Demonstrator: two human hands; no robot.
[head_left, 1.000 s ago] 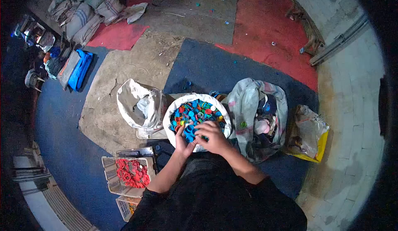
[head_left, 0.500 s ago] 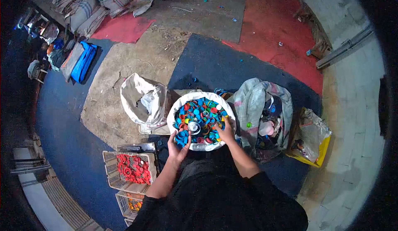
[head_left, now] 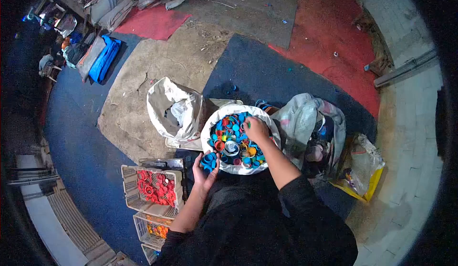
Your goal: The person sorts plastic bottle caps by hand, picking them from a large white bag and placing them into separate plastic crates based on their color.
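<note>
Head view: since the preceding frame, the right hand (head_left: pixel 256 130) has moved up over the white sack (head_left: pixel 205 137); whether its bent fingers pinch anything cannot be told. The left hand (head_left: pixel 204 179), fingers cupped, holds blue caps (head_left: pixel 209 161) at frame centre. Floor (head_left: pixel 81 137) blue and red; pale wall (head_left: pixel 415 161) at right. Several held openings face upward.
</note>
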